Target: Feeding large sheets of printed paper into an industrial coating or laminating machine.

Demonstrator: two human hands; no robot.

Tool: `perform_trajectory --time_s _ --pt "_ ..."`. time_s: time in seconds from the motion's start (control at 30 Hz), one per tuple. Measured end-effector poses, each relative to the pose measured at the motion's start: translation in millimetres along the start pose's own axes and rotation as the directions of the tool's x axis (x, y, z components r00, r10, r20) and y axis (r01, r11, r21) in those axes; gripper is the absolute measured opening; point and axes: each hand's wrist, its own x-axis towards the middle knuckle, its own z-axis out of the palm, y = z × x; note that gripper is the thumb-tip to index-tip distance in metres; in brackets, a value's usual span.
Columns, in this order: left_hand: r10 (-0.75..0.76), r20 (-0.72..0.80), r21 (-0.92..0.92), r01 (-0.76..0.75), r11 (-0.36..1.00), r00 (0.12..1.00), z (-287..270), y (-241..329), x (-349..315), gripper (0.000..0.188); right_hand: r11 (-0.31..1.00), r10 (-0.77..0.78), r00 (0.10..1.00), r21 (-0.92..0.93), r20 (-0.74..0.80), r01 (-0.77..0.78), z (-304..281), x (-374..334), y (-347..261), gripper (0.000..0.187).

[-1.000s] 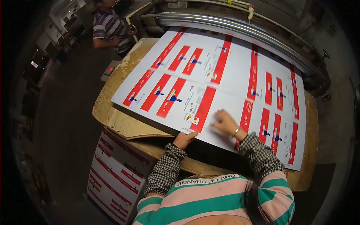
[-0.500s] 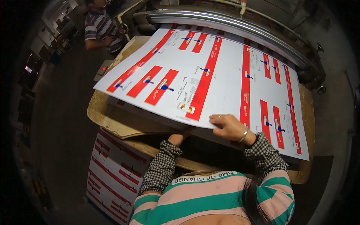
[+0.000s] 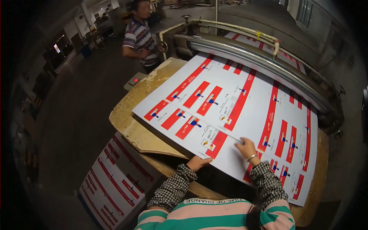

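White printed sheets with red bands and small blue figures lie in a stack (image 3: 184, 145) on a worn wooden board. The upper sheet (image 3: 245, 103) reaches under a metal roller, and its rear edge crosses the stack. My right hand (image 3: 247, 148), with a bracelet at the wrist, has its fingers closed at that rear edge. My left hand (image 3: 197, 163) holds the near edge of the stack, thumb on top and the other fingers mostly hidden. Checked sleeve covers (image 3: 172, 188) are on both my forearms.
The long metal roller (image 3: 253, 59) spans the far side, with a pale pipe (image 3: 237, 30) above it. The wooden board (image 3: 132, 128) sticks out on the left. More printed sheets (image 3: 111, 180) lie lower left. A person in a striped shirt (image 3: 140, 40) stands beyond a box with a red light (image 3: 135, 80).
The upper sheet has moved away toward the roller and lies flat, showing the stack below. My left hand has come up from under the sheet to the stack's edge. The view has shifted.
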Motion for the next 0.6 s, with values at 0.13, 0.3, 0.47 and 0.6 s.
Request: perform_trajectory --time_s 0.13,0.3,0.47,0.6 --pt "0.027 0.023 -0.075 -0.026 0.997 0.999 -10 -9 0 0.045 0.781 -0.362 0.785 -0.296 0.503 0.55 31 -42 -18 0.077" --pt "0.023 -0.008 0.035 -0.023 0.999 1.0 -5 6 -1 0.047 0.785 -0.418 0.733 -0.193 0.536 0.589 12 -50 -34 0.074" --pt "-0.012 0.063 0.087 0.006 0.996 0.998 -2 14 5 0.037 0.905 -0.366 0.735 0.032 0.571 0.425 -10 -39 -31 0.035" --pt "0.108 0.251 0.937 -0.269 0.224 0.962 -39 -21 7 0.019 0.846 -0.53 0.79 0.132 0.309 0.516 -52 -58 -56 0.018"
